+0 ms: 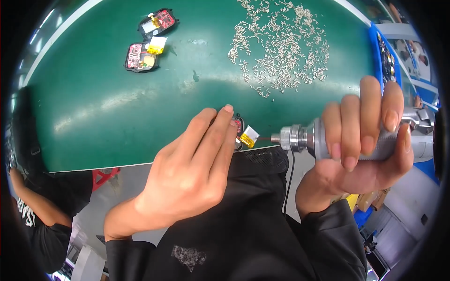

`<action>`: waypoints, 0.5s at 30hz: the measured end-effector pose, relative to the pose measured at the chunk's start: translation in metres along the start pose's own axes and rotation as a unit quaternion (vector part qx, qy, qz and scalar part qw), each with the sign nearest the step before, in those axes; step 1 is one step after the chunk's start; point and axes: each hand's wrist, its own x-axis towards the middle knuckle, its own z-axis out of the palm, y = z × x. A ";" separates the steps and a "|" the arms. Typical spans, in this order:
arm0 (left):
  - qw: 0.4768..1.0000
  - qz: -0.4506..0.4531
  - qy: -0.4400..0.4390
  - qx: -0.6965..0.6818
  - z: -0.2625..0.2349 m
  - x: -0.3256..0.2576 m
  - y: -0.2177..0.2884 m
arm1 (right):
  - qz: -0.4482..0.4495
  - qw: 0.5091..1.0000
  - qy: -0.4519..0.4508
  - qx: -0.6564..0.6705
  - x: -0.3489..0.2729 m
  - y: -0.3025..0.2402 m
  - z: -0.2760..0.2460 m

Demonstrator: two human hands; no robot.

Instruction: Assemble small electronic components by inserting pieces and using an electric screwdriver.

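At the near edge of the green table, a small black-cased electronic device (239,122) with a red circuit board lies partly under the fingers of my left hand (192,164). Those fingers are stretched forward, pressed together against the device; the thumb is hidden. A silver battery pouch with yellow tape (249,136) sticks out on its right side. My right hand (365,136) is wrapped round a grey metal electric screwdriver (302,136), held sideways. The thin bit points left, its tip close to the battery pouch; whether it touches cannot be told.
Many small screws (286,51) lie scattered at the far right of the green table (98,98). Two more opened devices, one farther (161,21) and one nearer (140,56), lie far left. A blue bin (378,51) stands at the right edge. Another person's arm (40,201) is at left.
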 end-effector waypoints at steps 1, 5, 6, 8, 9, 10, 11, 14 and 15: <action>1.000 -0.005 -0.011 -0.010 -0.001 -0.001 0.000 | 0.006 1.000 -0.007 -0.023 0.003 0.002 -0.001; 1.000 0.000 -0.015 0.008 0.001 -0.003 0.002 | 0.021 0.999 -0.014 -0.034 0.009 0.012 -0.005; 1.000 -0.002 -0.017 0.007 0.001 -0.004 0.003 | 0.032 0.999 -0.002 -0.039 0.009 0.015 -0.004; 0.999 -0.024 -0.034 0.000 0.001 -0.008 0.007 | 0.040 0.998 -0.005 -0.042 0.010 0.020 -0.006; 0.999 -0.026 -0.035 -0.002 0.000 -0.007 0.006 | 0.044 0.998 -0.010 -0.047 0.010 0.022 -0.007; 0.998 -0.029 -0.046 -0.015 -0.002 -0.007 0.005 | 0.048 0.998 -0.010 -0.047 0.010 0.023 -0.007; 0.998 -0.033 -0.056 -0.027 -0.003 -0.006 0.005 | 0.050 0.997 -0.003 -0.053 0.010 0.023 -0.006; 0.997 -0.030 -0.052 -0.040 -0.002 -0.005 0.004 | 0.058 0.996 -0.004 -0.066 0.011 0.020 -0.007; 0.997 -0.031 -0.052 -0.041 -0.002 -0.005 0.005 | 0.064 0.995 -0.012 -0.069 0.012 0.020 -0.007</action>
